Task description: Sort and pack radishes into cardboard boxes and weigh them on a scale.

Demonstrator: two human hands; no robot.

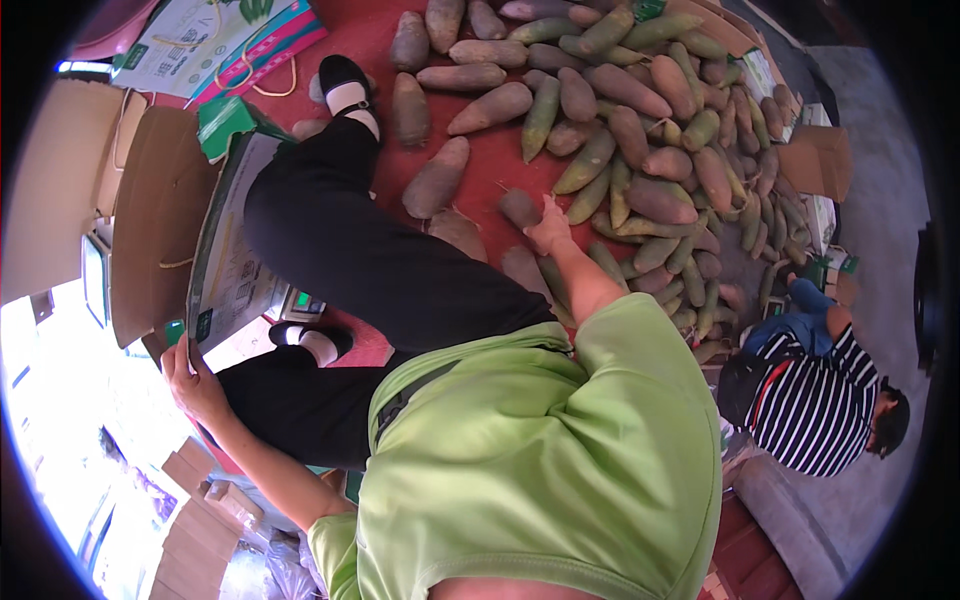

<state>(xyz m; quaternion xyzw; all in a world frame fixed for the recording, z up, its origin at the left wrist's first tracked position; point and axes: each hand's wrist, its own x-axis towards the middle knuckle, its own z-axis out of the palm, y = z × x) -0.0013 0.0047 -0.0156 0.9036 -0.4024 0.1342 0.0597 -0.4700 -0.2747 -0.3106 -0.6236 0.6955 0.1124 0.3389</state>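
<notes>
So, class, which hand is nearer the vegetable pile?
Right. The right hand is at the vegetable pile; the left hand is far left, at the cardboard box.

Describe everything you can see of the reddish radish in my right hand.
The reddish radish is short and stout, with dull brownish-pink skin and a thin tail at its far end. It looks whole on the visible side. It sits slanted above the red floor covering; whether it is lifted, I can't tell. The right hand grips its near end, hiding that tip.
</notes>
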